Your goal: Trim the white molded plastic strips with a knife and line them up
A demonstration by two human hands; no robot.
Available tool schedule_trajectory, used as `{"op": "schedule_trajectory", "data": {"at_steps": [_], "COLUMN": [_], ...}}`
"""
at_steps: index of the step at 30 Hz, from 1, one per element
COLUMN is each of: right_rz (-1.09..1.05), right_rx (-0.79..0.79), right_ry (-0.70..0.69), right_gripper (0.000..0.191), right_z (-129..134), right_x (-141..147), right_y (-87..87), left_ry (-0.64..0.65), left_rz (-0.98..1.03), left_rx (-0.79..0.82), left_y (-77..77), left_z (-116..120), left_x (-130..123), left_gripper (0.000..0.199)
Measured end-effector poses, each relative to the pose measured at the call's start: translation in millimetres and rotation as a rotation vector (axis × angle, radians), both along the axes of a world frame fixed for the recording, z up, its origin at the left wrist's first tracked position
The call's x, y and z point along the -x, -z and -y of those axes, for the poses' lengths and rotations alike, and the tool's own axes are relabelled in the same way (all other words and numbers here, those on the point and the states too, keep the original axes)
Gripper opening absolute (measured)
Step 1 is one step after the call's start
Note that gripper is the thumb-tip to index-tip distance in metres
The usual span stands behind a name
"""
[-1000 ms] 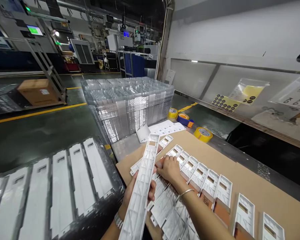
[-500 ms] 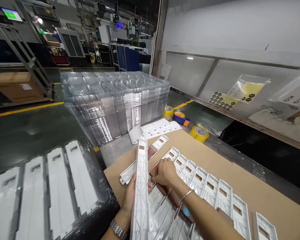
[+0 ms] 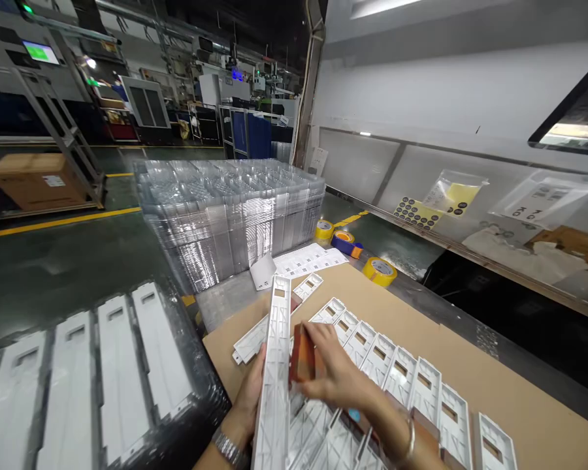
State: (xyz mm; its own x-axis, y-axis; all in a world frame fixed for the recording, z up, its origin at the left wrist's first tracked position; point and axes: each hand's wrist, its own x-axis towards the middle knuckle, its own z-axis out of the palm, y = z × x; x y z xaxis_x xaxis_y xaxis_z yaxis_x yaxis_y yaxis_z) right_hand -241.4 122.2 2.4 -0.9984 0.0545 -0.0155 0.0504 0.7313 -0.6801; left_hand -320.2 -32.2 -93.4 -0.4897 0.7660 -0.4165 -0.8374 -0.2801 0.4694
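Observation:
My left hand [image 3: 249, 398] is closed around a long white ribbed plastic part [image 3: 276, 365], held upright with its lattice side facing me. A rectangular window shows near its top end. Just to its right, my right hand [image 3: 336, 369] grips a reddish-brown block [image 3: 304, 356] between thumb and fingers, close to the part's edge. I cannot tell whether block and part touch. Beneath and beyond the right hand, several similar white parts [image 3: 379, 351] lie side by side on brown cardboard [image 3: 402, 313]. Another white part [image 3: 251, 339] lies slantwise behind the held one.
Stacked clear plastic trays [image 3: 225, 215] stand at the back, beside printed label sheets [image 3: 308, 260]. Yellow tape rolls [image 3: 379, 271] and a blue tape dispenser [image 3: 345, 244] sit along the far edge. At left, white panels [image 3: 120, 365] rest in a black tray [image 3: 191, 418].
My right hand has come up from the row of parts and turned, with the reddish-brown block now showing in its grip. The left hand still holds the white part. The view has shifted slightly.

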Motion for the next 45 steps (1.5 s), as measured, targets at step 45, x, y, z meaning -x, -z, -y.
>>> {"op": "schedule_trajectory", "data": {"at_steps": [45], "right_rz": [-0.211], "right_rx": [0.078], "right_ry": [0.555], "right_gripper": [0.027], "right_z": [121], "right_x": [20], "right_y": [64.9], "left_ry": [-0.409], "left_rz": [-0.495], "left_rx": [0.527], "left_y": [-38.9], "left_z": [112], "left_x": [-30], "left_gripper": [0.055]}}
